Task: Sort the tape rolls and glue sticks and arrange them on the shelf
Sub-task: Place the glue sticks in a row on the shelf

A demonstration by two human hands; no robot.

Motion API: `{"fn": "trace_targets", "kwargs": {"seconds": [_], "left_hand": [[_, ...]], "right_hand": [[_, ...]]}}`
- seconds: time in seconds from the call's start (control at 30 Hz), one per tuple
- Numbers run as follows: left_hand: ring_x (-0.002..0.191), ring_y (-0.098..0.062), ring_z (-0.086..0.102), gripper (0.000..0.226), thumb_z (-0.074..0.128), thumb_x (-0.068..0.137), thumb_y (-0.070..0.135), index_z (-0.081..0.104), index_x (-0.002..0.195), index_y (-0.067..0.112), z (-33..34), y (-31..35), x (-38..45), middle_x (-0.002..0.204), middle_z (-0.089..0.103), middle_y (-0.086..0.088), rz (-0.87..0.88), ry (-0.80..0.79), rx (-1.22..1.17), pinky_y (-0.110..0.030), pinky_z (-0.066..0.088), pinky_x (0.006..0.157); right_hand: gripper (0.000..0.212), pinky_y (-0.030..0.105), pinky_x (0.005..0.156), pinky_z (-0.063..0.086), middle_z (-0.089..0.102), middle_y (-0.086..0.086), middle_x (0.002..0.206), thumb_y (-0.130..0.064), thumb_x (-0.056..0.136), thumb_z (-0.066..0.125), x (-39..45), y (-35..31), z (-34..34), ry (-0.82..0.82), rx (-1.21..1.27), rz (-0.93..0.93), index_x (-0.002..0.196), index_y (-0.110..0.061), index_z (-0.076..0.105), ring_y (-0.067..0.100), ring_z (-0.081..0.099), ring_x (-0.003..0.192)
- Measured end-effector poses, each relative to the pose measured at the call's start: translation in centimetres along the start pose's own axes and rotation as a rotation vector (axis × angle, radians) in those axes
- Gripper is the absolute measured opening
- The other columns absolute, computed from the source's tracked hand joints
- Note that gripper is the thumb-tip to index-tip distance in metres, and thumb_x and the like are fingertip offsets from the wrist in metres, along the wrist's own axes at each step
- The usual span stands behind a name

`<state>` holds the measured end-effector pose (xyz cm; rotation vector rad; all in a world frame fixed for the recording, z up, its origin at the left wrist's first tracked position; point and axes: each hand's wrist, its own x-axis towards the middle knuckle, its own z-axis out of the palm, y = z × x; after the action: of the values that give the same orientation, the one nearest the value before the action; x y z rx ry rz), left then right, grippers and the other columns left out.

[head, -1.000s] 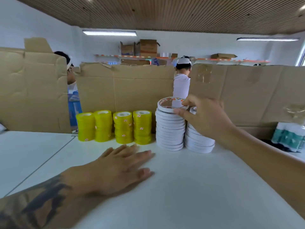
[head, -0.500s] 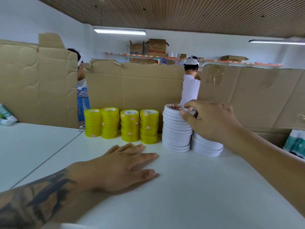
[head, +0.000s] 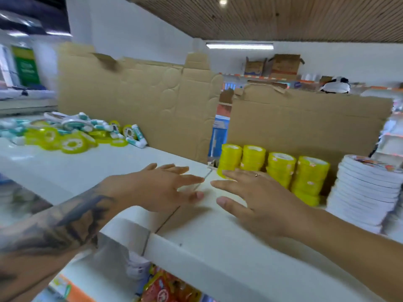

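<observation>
Four stacks of yellow tape rolls (head: 273,171) stood in a row on the white shelf (head: 218,243), backed against a cardboard divider (head: 305,125); just to their right rose a taller stack of white tape rolls (head: 366,190). Like was kept with like, probably so the sorted kinds read apart at a glance. Far to the left lay an unsorted heap (head: 72,134) of loose yellow rolls and teal-and-white glue sticks, well apart from the stacks. The left hand (head: 161,188) and right hand (head: 257,201) were both spread wide with straight fingers, palms down over the bare shelf between heap and stacks, holding nothing; the right fingertips were near the first yellow stack. Likely the person was between picks, heading for the heap. Small red-and-white stickers showed on the yellow rolls, printing unreadable. Blur hid all other labels.
</observation>
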<state>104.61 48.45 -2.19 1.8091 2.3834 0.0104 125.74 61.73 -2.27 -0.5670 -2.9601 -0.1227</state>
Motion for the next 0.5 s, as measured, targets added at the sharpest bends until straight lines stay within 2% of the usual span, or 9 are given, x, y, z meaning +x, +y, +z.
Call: {"fn": "trace_targets", "kwargs": {"seconds": [0.13, 0.2, 0.27, 0.5], "left_hand": [[0.152, -0.011, 0.024, 0.097, 0.008, 0.067, 0.099, 0.03, 0.151, 0.055, -0.1, -8.4, -1.6, 0.164, 0.029, 0.016, -0.072, 0.096, -0.015, -0.05, 0.019, 0.123], [0.14, -0.014, 0.042, 0.087, 0.02, 0.077, 0.095, 0.038, 0.149, 0.049, -0.4, -12.1, -1.7, 0.155, 0.041, 0.015, -0.109, 0.14, -0.009, -0.046, 0.033, 0.117], [0.13, -0.019, 0.052, 0.07, 0.036, 0.087, 0.083, 0.042, 0.146, 0.045, -0.9, -15.4, -1.3, 0.147, 0.049, 0.011, -0.135, 0.171, -0.01, -0.042, 0.042, 0.109], [0.121, -0.025, 0.058, 0.052, 0.056, 0.093, 0.062, 0.056, 0.137, 0.035, -3.8, -23.7, 4.7, 0.133, 0.062, 0.002, -0.089, 0.332, 0.06, -0.035, 0.05, 0.094]], "right_hand": [[0.057, 0.029, 0.121, 0.017, 0.021, -0.021, 0.165, -0.072, 0.098, 0.025, 5.7, -5.1, 1.7, -0.052, 0.116, -0.057, 0.152, -0.055, 0.026, 0.001, 0.017, 0.151], [0.056, 0.026, 0.122, 0.015, 0.02, -0.021, 0.165, -0.07, 0.098, 0.025, 8.1, -7.3, 2.1, -0.094, 0.156, -0.071, 0.153, -0.054, 0.026, 0.0, 0.016, 0.151], [0.057, 0.024, 0.123, 0.012, 0.02, -0.022, 0.165, -0.068, 0.098, 0.023, 10.3, -9.1, 2.5, -0.118, 0.189, -0.078, 0.153, -0.053, 0.027, -0.002, 0.014, 0.151], [0.069, 0.026, 0.124, 0.013, 0.021, -0.025, 0.163, -0.078, 0.087, 0.016, 15.9, -12.1, 3.7, -0.11, 0.28, 0.021, 0.151, -0.056, 0.03, -0.01, 0.01, 0.149]]}}
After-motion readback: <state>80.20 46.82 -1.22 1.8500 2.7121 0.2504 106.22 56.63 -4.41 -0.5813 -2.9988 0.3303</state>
